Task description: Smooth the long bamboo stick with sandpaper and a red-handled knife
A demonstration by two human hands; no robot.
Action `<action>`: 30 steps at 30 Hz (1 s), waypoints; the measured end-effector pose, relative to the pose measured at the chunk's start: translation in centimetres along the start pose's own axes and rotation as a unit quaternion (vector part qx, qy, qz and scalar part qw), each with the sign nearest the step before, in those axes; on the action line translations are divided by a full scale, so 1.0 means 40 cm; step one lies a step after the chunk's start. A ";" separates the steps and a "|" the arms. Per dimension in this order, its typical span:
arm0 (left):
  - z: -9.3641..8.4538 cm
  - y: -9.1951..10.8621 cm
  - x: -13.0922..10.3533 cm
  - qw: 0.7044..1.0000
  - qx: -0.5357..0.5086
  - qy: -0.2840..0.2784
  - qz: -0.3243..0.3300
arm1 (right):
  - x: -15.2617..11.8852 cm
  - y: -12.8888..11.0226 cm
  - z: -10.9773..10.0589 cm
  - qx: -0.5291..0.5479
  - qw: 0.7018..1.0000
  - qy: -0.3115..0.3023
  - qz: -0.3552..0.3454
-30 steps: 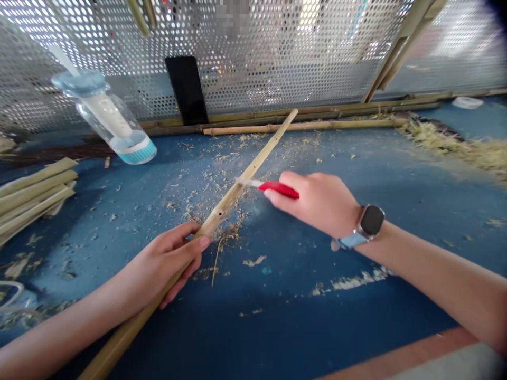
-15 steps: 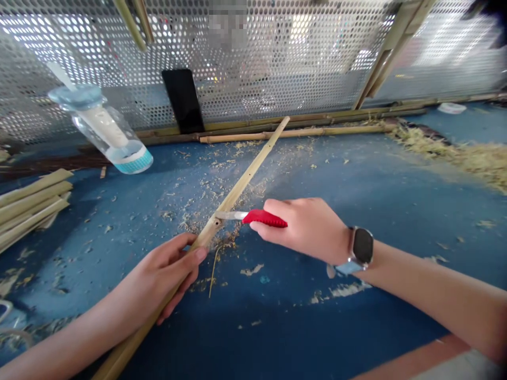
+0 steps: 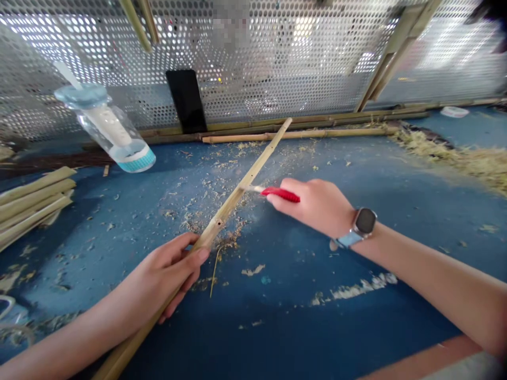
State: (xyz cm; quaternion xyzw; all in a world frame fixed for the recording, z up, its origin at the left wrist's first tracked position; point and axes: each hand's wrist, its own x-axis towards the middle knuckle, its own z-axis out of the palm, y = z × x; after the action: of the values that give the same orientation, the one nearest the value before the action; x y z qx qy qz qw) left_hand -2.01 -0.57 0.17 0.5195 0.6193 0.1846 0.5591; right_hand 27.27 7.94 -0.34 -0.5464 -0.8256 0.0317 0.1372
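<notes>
My left hand point(image 3: 176, 277) is wrapped round a long bamboo strip point(image 3: 226, 207), which slants from the lower left up to the far side of the blue table. Small dark holes dot the strip. In my right hand point(image 3: 312, 203) is a knife point(image 3: 280, 194) with a ridged red handle; its pale blade lies against the strip, between two of the holes. The palm hides the rear of the handle. A thin bamboo sliver point(image 3: 214, 272) and many fine shavings point(image 3: 233, 232) lie around the strip.
A clear bottle point(image 3: 114, 129) with a straw and a black phone point(image 3: 186, 100) stand at the back, near a perforated metal screen point(image 3: 269, 63). Bamboo poles point(image 3: 336, 132) run along its foot. Split bamboo pieces point(image 3: 37, 198) are stacked left; a shavings heap point(image 3: 475, 161) lies right.
My right hand has slid the knife up and away along the strip, from beside the nearer hole to farther along. My left hand keeps its hold. The view has shifted slightly.
</notes>
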 end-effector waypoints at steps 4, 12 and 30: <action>0.002 -0.002 -0.003 1.000 0.004 -0.003 -0.007 | 0.002 -0.005 0.002 0.002 1.000 0.002 0.001; 0.009 0.010 -0.009 0.999 0.030 0.017 -0.024 | 0.013 -0.001 0.005 0.010 1.000 -0.001 0.002; 0.006 -0.024 0.001 0.999 0.032 0.007 0.001 | 0.012 -0.023 0.005 0.042 0.995 -0.050 -0.079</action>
State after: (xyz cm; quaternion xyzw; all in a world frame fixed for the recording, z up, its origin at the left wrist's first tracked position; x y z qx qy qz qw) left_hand -2.23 -0.99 -0.68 0.5363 0.6281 0.1691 0.5378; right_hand 26.21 8.01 -0.27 -0.4714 -0.8698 0.0823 0.1205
